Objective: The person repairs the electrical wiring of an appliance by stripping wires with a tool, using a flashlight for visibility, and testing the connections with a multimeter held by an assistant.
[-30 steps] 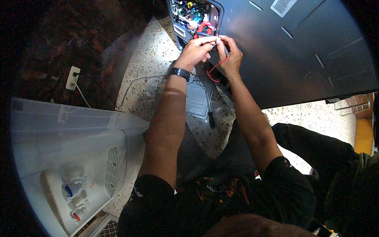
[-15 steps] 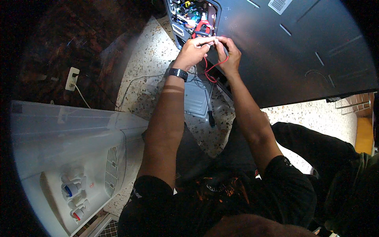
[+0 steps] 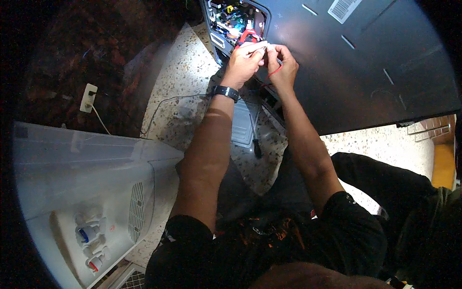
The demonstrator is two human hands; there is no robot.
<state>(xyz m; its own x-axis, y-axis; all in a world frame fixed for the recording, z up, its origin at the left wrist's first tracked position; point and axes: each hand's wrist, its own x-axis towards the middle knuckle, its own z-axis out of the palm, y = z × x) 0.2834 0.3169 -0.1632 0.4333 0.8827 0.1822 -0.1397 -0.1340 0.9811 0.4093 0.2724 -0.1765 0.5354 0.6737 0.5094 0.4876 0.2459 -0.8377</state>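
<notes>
My left hand (image 3: pixel 246 63), with a black watch on its wrist, is closed in a pinch in front of the open compartment (image 3: pixel 265 23) of a large dark grey appliance. Close beside it, my right hand (image 3: pixel 285 66) is closed too, and a red wire (image 3: pixel 275 72) runs out from its fingers. The fingertips of both hands nearly meet. Whatever small thing lies between them is too hidden to make out. Just beyond my left fingers, a red clamp-shaped tool (image 3: pixel 247 33) hangs at the compartment, among circuit boards and coloured wires (image 3: pixel 230 20).
On the speckled floor lie a grey ribbed cover (image 3: pixel 241 132) and a screwdriver (image 3: pixel 257 149). A dark cable (image 3: pixel 166 100) crosses the floor. A white water dispenser (image 3: pixel 96 159) stands at the left, near a wall socket (image 3: pixel 88 98). Another person's dark-clad leg (image 3: pixel 380 173) is at the right.
Both hands have shifted slightly right and stay close together. The red wire's loop below them has mostly gone from sight; a short stretch shows at my right hand.
</notes>
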